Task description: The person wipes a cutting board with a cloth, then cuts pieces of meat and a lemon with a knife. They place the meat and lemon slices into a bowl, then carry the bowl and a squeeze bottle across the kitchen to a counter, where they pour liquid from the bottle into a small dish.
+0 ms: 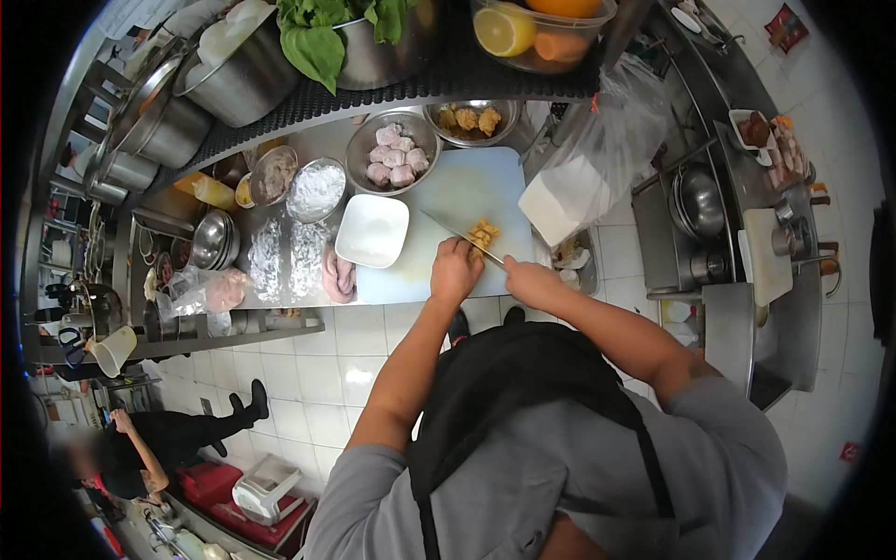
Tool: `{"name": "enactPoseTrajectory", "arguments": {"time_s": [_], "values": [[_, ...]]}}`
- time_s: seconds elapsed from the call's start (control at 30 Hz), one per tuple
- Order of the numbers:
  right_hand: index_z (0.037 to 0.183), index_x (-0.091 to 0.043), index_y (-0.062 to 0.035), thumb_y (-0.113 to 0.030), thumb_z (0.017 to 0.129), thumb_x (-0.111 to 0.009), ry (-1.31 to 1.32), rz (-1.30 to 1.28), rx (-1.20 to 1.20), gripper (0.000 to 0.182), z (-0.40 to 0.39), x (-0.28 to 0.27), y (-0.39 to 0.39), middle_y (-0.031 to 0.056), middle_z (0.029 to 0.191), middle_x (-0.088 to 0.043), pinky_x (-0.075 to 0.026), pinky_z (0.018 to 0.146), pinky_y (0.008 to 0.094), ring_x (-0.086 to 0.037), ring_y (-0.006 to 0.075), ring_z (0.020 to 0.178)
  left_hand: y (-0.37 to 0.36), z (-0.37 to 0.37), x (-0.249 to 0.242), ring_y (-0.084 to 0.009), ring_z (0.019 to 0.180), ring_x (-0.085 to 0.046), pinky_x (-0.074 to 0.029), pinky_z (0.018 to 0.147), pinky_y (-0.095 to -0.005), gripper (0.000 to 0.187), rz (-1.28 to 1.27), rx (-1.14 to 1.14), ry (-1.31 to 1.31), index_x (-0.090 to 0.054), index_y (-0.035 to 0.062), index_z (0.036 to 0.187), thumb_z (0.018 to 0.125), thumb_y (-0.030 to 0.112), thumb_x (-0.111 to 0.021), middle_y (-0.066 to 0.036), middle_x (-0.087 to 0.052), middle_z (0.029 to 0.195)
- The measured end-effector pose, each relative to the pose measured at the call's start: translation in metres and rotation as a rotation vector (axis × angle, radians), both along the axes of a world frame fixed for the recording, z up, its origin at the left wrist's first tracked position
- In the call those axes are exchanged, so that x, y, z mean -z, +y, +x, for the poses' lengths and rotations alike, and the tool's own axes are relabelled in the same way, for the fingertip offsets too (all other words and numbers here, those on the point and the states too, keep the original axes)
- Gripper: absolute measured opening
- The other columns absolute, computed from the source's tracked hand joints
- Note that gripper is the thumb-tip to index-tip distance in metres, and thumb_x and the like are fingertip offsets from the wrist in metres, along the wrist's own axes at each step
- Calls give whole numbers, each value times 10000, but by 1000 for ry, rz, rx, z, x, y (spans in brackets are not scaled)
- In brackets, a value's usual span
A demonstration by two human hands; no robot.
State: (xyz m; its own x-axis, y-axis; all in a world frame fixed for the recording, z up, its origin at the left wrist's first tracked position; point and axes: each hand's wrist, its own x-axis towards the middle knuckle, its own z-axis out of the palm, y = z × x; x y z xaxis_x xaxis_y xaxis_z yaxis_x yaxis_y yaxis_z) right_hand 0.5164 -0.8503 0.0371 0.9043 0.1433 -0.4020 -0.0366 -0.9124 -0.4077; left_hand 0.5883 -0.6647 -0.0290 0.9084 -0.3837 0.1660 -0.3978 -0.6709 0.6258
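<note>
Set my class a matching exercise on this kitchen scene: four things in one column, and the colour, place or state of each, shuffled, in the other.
Column 1
1. Knife
2. Leaves
3. Cut lemon
4. Square dish

Column 2
A. Yellow, in a clear tub
B. Held in the right hand
C. White, at the left side of the board
D. Green, hanging over the rim of a metal pot

Right pairs: 1-B, 2-D, 3-A, 4-C
</note>
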Motion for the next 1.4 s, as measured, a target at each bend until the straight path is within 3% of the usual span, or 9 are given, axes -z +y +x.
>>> {"name": "enactPoseTrajectory", "arguments": {"time_s": [0.27, 0.47, 0.77, 0.97, 1.1, 1.27, 1.4], "values": [[1067, -522, 6, -85, 922, -466, -130, -127, -57, 180, 0, 5, -8, 239, 854, -692, -556, 701, 529, -701, 424, 792, -7, -11, -4, -365, 1054, -593, -499, 933, -448, 289, 42, -120, -60, -688, -10, 1025, 811, 180, -729, -183, -648, 1087], [1060, -538, 13, -80, 918, -477, -86, -159, -84, 181, -10, -57, 8, 239, 874, -700, -569, 702, 511, -711, 418, 823, 8, -9, -5, -373, 1029, -584, -506, 910, -440, 263, 33, -30, 18, -670, -19, 1035, 828, 141, -689, -190, -638, 1067], [1076, -544, 10, -87, 926, -462, 45, -161, -68, 197, -30, -72, 0, 234, 902, -705, -560, 724, 525, -708, 413, 857, 6, -6, 0, -361, 984, -594, -516, 877, -445, 198, 41, -12, -57, -655, -7, 958, 803, 113, -682, -176, -640, 996], [1079, -540, 10, -89, 932, -438, -23, -86, -54, 205, -15, -20, 8, 254, 902, -700, -543, 749, 553, -694, 442, 870, 4, -3, 3, -358, 982, -594, -521, 875, -447, 197, 84, -15, -16, -652, -2, 963, 818, 130, -664, -167, -642, 992], [1092, -530, 12, -94, 931, -438, 64, -100, -7, 214, -29, -57, 1, 262, 903, -697, -537, 760, 554, -690, 449, 872, 3, -3, 3, -358, 982, -594, -522, 872, -447, 195, 105, -23, -27, -654, 1, 963, 820, 133, -663, -167, -643, 993], [1106, -520, 7, -98, 922, -465, -17, 1, 27, 219, -6, 17, 12, 262, 888, -693, -542, 726, 557, -693, 449, 834, 4, -5, 6, -368, 999, -598, -508, 897, -450, 206, 80, -10, -30, -674, 2, 983, 822, 131, -667, -177, -656, 1005], [1091, -523, 4, -93, 912, -479, -112, -83, -20, 208, 12, -1, 16, 249, 874, -694, -555, 693, 539, -703, 434, 805, 7, -8, -3, -371, 977, -615, -514, 880, -459, 216, 44, -16, -31, -674, 0, 986, 819, 136, -684, -182, -660, 969]]}}
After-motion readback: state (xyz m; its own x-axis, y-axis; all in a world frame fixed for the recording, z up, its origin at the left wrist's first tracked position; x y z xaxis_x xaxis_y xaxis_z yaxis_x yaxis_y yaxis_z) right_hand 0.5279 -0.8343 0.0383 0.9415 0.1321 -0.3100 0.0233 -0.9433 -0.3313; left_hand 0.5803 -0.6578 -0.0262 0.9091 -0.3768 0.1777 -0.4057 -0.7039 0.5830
